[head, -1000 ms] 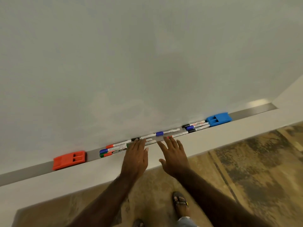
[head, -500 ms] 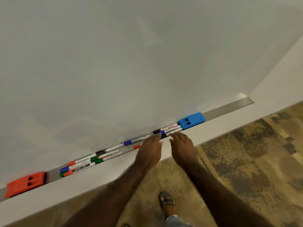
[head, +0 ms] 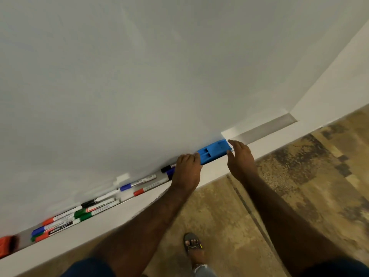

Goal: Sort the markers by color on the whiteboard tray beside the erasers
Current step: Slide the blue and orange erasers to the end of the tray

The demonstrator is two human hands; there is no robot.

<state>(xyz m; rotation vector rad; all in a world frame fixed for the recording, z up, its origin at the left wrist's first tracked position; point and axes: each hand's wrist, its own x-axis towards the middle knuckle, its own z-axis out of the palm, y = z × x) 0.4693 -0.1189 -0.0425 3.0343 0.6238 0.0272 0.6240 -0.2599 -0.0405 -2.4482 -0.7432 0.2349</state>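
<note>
On tray (head: 265,129), both hands flank blue eraser (head: 214,151), fingers straight.

Mixed-color markers (head: 95,208) lie jumbled along the tray (head: 265,129) between erasers (head: 214,151).

Both hands — left hand (head: 186,172), right hand (head: 240,159) — flank the blue eraser (head: 214,151).

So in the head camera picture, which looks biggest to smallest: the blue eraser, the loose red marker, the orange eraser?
1. Blue eraser.
2. Loose red marker, long but thin.
The orange eraser can't be ranked: the picture's edge cuts most of it off.
</note>
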